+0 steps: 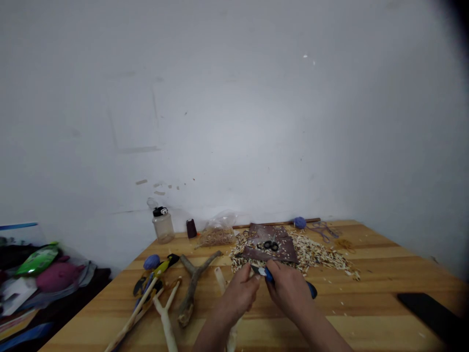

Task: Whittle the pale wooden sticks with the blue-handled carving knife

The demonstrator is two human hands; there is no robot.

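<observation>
My left hand is closed around a pale, peeled forked stick. One prong of the forked stick sticks up to the left of the hand, and its lower end shows below my wrist. In my right hand is a blue-handled knife, its blade pointing left at the wood by my left fingers. The exact contact of blade and wood is too small to make out. Beyond both hands, wood shavings surround brown sandpaper sheets with black-handled scissors on top.
Left of my hands lie a bark-covered forked branch, a peeled forked stick and a yellow-and-black tool. At the back stand a clear jar, a dark thread spool and a plastic bag. A black flat object lies right.
</observation>
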